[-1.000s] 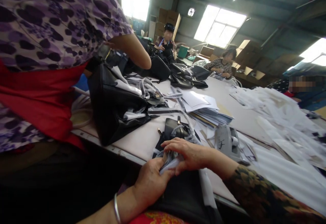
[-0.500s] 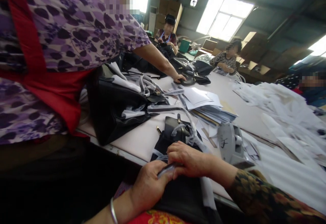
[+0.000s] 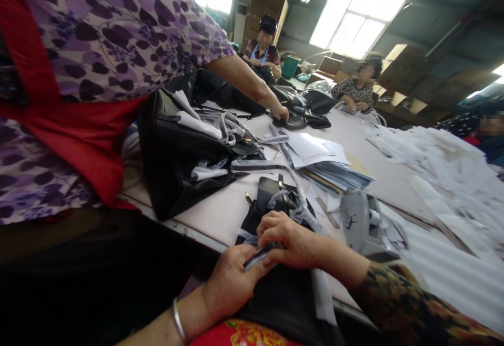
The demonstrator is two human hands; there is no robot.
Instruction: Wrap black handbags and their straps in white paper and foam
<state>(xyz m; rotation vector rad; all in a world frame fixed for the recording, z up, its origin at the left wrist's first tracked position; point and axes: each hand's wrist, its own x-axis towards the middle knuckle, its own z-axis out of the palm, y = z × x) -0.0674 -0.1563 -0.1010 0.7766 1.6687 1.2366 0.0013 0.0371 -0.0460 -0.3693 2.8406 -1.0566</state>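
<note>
A black bag (image 3: 287,293) with gold-coloured zip pulls lies over the table's near edge and down onto my lap. My left hand (image 3: 234,278), a silver bangle at its wrist, is closed around a strap (image 3: 258,258) of this bag that looks wrapped in clear film. Close against it, my right hand (image 3: 287,238) pinches the same strap from above with bent fingers. The fingertips of both hands nearly meet, and part of the strap is hidden under them. Crumpled clear wrap (image 3: 301,209) covers the bag's upper part.
Left of my bag stands a larger black bag (image 3: 169,151) with white padding. A grey tape dispenser (image 3: 356,220) sits right of my hands, beyond it a paper stack (image 3: 334,173) and white sheets (image 3: 444,157). A co-worker's arm (image 3: 248,81) reaches across to black bags.
The view has shifted slightly, moving the table a little rightward in the picture. My hands keep hold of the strap; the right fingers have curled slightly. The co-worker's hand stays on the black bags.
</note>
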